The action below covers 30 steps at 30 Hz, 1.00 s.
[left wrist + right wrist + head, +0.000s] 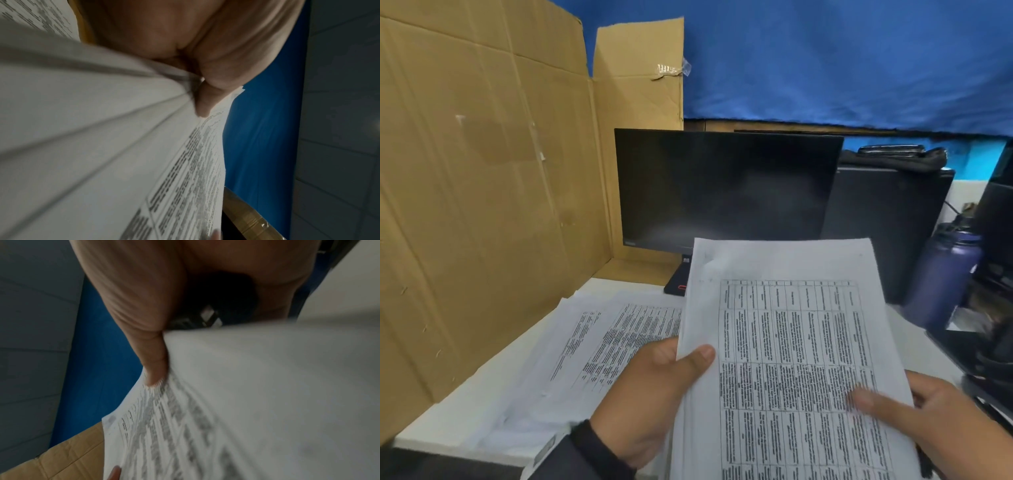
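Observation:
A stack of white sheets printed with a dense table is held up above the desk by both hands. My left hand grips its left edge, thumb on top and fingers underneath. At the lower right edge my right hand pinches the stack, thumb lying across the print. In the left wrist view the thumb presses on the fanned sheets. The right wrist view shows the thumb on the stack's edge. More printed sheets lie spread on the white desk at the left.
A tall cardboard panel stands along the left and behind. A dark monitor faces me, with a black case beside it. At the right stand a purple bottle and dark equipment. Blue fabric hangs behind.

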Motion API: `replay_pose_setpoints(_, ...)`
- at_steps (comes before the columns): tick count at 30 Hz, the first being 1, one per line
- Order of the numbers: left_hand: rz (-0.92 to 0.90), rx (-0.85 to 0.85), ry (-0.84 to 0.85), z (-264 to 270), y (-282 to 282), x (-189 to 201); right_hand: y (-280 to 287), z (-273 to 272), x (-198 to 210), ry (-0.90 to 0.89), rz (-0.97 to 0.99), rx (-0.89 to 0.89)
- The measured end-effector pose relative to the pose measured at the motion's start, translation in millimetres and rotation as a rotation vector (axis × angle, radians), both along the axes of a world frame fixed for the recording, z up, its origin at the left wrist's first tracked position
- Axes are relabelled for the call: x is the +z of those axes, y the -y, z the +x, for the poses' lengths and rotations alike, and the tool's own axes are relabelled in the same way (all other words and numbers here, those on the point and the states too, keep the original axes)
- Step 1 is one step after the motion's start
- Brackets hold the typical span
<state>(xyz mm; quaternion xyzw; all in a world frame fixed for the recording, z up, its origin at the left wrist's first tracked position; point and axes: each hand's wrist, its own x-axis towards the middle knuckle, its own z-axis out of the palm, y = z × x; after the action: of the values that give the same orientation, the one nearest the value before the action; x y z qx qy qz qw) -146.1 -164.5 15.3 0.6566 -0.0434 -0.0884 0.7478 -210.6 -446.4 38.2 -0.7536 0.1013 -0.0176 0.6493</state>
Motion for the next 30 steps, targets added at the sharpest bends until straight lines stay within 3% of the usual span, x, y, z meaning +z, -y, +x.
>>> replay_pose_setpoints(2, 0.002, 0.033, 0.011, 3.1, -6.3, 6.4, 5.4, -3.6, 7.3, 0.051, 0.046, -0.068)
replay_pose_setpoints(5, -0.007, 0.117, 0.033, 8.9, -19.4, 16.2, 42.5, -8.8, 1.7, 0.252, 0.339, -0.251)
replay_pose_setpoints(6, -0.004, 0.125, 0.037, 10.4, -22.6, 17.1, 39.8, -7.6, 12.5, 0.345, 0.438, -0.238)
replay_pose_setpoints(8, 0.021, 0.114, 0.039, 10.7, -23.8, 15.7, 12.9, 1.1, 32.7, 0.445, 0.62, 0.02)
replay_pose_setpoints(13, 0.131, -0.019, 0.07, -3.3, -5.4, 4.7, -56.3, 6.9, 44.3, 0.335, 0.19, 0.207)
replay_pose_setpoints(16, 0.16, -0.1, 0.121, -10.8, 1.4, 3.7, -76.7, 12.1, 40.9, 0.419, -0.158, 0.11)
replay_pose_setpoints(19, 0.152, -0.164, 0.195, -15.6, 4.5, 4.5, -83.7, 11.7, 42.8, 0.489, -0.238, 0.025)
replay_pose_setpoints(24, 0.142, -0.207, 0.259, -18.8, 6.1, -1.8, -86.8, 9.6, 42.6, 0.53, -0.201, -0.072)
replay_pose_setpoints(30, 0.132, -0.244, 0.267, -20.7, 6.8, -1.5, -85.1, 9.0, 42.6, 0.458, -0.193, -0.015)
